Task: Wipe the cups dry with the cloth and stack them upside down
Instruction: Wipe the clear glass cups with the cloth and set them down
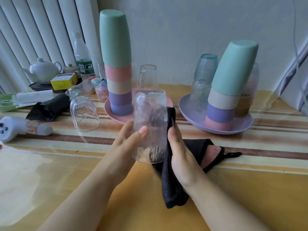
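The left hand (129,140) grips a clear glass (150,125) held upside down above the table (66,164), while the right hand (181,152) presses a black cloth (171,185) against its side. Behind stand two stacks of upturned plastic cups, one on a pink plate (116,118), one leaning on a purple plate (191,114).
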